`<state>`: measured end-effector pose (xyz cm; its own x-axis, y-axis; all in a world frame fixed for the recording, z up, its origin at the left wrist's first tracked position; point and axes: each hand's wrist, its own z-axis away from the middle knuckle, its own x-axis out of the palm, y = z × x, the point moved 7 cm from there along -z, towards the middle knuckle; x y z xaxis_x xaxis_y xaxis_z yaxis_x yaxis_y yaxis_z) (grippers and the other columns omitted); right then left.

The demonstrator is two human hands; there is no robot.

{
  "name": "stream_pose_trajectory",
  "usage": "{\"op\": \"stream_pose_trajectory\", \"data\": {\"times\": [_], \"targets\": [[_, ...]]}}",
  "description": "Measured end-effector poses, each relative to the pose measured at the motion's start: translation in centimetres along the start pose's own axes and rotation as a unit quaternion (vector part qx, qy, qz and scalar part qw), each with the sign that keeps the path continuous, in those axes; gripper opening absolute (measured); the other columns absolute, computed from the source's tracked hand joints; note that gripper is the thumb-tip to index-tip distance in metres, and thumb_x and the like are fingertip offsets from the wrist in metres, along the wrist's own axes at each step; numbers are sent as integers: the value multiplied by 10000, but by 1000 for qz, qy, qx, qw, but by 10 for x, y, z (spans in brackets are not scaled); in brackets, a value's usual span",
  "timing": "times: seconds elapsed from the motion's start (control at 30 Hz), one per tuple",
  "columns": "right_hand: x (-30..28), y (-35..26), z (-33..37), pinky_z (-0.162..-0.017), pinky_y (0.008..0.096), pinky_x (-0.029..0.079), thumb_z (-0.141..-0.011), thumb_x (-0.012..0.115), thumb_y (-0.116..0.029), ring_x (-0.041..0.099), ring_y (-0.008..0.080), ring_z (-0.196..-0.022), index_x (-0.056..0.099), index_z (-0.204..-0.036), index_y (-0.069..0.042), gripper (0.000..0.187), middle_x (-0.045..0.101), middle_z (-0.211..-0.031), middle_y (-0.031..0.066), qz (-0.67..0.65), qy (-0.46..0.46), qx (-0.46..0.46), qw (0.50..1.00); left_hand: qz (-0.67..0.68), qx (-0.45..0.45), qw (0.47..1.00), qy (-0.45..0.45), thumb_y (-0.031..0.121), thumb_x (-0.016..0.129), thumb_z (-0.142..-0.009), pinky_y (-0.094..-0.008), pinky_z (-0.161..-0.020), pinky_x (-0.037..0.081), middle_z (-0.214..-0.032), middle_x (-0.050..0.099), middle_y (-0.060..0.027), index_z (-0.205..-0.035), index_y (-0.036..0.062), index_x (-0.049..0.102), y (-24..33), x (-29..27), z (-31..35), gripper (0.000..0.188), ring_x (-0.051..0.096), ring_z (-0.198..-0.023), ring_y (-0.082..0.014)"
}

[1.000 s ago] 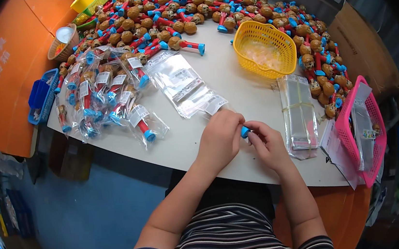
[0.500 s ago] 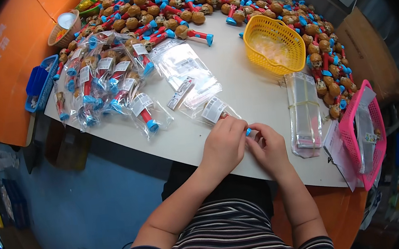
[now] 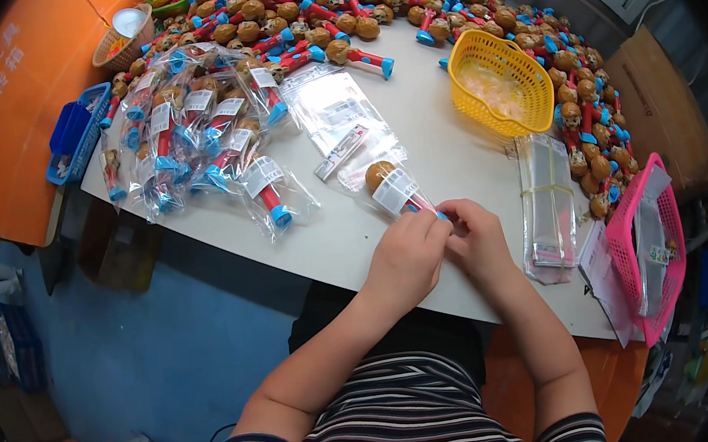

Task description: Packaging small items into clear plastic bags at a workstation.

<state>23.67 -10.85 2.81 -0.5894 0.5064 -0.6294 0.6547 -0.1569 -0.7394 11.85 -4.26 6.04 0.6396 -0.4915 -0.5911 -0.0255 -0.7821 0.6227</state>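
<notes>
A toy with a round brown head and a red and blue handle lies in a clear plastic bag (image 3: 398, 189) with a white printed label, near the table's front edge. My left hand (image 3: 409, 250) is closed at the handle end of this bagged toy. Beside it, my right hand (image 3: 474, 230) pinches the same end, fingertips nearly touching those of the left. The fingers hide the bag's near end. Just beyond lie a small printed packet (image 3: 342, 152) and a stack of flat clear bags (image 3: 333, 107).
Bagged toys (image 3: 198, 134) are heaped at the left, with loose toys (image 3: 297, 11) piled along the back and right. At the right are a yellow basket (image 3: 506, 123), banded clear sleeves (image 3: 548, 209) and a pink basket (image 3: 625, 253). A blue basket (image 3: 88, 150) stands far left.
The view has shifted slightly. My left hand has drawn back from over the bagged toy, so its brown head and label now show more. Both hands stay at its near end.
</notes>
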Motion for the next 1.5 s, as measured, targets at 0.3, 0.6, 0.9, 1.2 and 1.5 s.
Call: {"op": "stream_pose_trajectory", "data": {"times": [0.3,0.6,0.9,1.2,1.5], "targets": [[9,8,5,-657,273,531,-775,738,-27,648,163,-717,666,-1011,10,249,675,-861,115,-85,-27,48,995,-47,-40,997,42,9,683,-757,-385,-749,488,-995,518,-144,-1022,28,608,-12,-5,-3,276,556,-903,-323],[12,4,9,-655,266,531,-826,720,-34,645,151,-697,660,-915,21,120,666,-808,102,-128,-38,68,989,-45,-77,996,11,-17,660,-753,-389,-747,489,-914,552,-129,-968,30,610,-27,3,-5,226,579,-873,-315],[-2,8,20,-657,229,522,-887,676,-73,634,105,-726,641,-1035,31,184,663,-830,70,-183,-101,148,967,-18,-80,995,51,89,752,-744,-395,-789,470,-980,562,-117,-1057,39,621,-15,-41,21,344,562,-913,-306],[5,30,20,-656,220,539,-923,662,-152,666,111,-771,665,-1016,49,221,700,-882,79,-280,-192,313,887,-74,-6,997,38,102,743,-763,-363,-718,421,-877,578,-61,-943,62,668,14,8,22,199,566,-853,-260],[12,24,27,-648,196,543,-933,645,-151,656,86,-732,672,-971,32,189,696,-838,64,-341,-143,363,855,-60,-30,994,83,74,732,-754,-383,-728,424,-855,576,-68,-905,58,645,4,19,29,175,549,-812,-276]]}}
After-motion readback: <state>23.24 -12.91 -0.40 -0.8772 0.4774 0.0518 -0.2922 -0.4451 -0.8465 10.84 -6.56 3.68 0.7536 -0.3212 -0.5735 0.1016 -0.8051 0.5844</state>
